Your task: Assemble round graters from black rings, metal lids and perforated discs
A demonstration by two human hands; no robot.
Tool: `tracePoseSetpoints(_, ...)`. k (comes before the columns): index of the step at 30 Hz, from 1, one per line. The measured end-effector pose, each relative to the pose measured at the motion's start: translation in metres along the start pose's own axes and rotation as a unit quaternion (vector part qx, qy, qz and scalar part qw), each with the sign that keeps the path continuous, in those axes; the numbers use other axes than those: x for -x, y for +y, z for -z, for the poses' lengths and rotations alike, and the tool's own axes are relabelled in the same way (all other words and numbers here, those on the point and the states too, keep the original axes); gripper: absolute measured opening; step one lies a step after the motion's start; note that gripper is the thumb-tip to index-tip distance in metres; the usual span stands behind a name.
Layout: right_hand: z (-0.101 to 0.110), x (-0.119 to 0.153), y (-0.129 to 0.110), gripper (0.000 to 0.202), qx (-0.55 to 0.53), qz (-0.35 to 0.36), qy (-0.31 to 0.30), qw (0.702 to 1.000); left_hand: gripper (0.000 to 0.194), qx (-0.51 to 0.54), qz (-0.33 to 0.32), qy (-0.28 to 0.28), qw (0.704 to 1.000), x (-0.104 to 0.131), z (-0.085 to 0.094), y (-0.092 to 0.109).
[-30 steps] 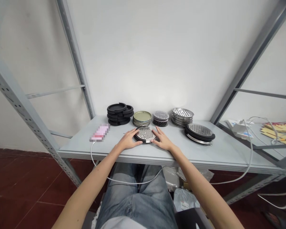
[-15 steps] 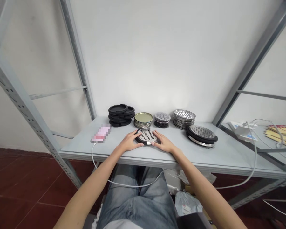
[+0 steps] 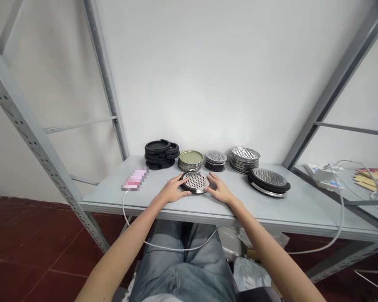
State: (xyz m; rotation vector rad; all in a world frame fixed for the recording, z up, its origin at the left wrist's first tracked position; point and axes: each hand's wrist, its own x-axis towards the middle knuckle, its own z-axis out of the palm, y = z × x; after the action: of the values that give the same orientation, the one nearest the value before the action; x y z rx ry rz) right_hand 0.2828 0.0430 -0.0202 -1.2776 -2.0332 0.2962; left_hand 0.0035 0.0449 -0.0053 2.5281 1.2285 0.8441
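A round metal grater plate (image 3: 196,181) full of small holes lies flat on the table, set in a black ring. From its left side my left hand (image 3: 171,190) grips the rim, fingertips on the upper left edge and thumb at the lower left. On the opposite side my right hand (image 3: 219,188) holds the rim, thumb at the lower right edge. Behind the plate are a stack of black rings (image 3: 161,155), a stack of gold-coloured round lids (image 3: 190,158), a small stack of perforated discs (image 3: 216,159) and a stack of shiny grater discs (image 3: 244,158).
To the right, a pile of black-rimmed grater plates (image 3: 269,181) sits on the grey table (image 3: 164,203). A phone with a blurred screen (image 3: 135,178) and a white cable (image 3: 124,205) lie at the left. Metal shelf posts (image 3: 105,71) flank the table; bags (image 3: 250,272) lie below.
My right hand's fingers have shifted slightly along the plate's right rim. The whole view has moved a little; the plate stays between both hands.
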Motion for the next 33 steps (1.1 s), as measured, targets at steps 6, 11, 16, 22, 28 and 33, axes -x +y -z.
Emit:
tracePoseSetpoints(6, 0.0010, 0.0008, -0.0063, 0.089, 0.002, 0.032, -0.032, 0.999, 0.067, 0.007, 0.000, 0.018, 1.000, 0.0003, 0.0000, 0.0014)
tracePoseSetpoints(11, 0.0014, 0.0016, -0.0067, 0.097, -0.035, 0.026, 0.020, 0.999, 0.057, 0.041, 0.012, 0.040, 0.998, -0.0017, 0.0006, 0.0022)
tracePoseSetpoints(16, 0.0029, 0.0023, -0.0060, 0.087, -0.046, 0.031, 0.049, 0.997, 0.052, 0.060, 0.002, 0.041, 0.997, -0.0021, 0.0025, 0.0030)
tracePoseSetpoints(22, 0.0034, 0.0035, -0.0068, 0.060, -0.022, 0.043, 0.110, 0.993, 0.053, 0.064, -0.015, 0.034, 0.997, -0.0009, 0.0046, 0.0053)
tracePoseSetpoints(28, 0.0035, 0.0061, -0.0061, 0.045, 0.035, 0.056, 0.150, 0.987, 0.054, 0.062, -0.025, 0.017, 0.998, -0.0009, 0.0064, 0.0063)
tracePoseSetpoints(33, 0.0052, 0.0059, -0.0110, 0.034, 0.069, 0.114, 0.117, 0.984, 0.055, 0.046, -0.023, 0.015, 0.999, -0.0006, 0.0060, 0.0069)
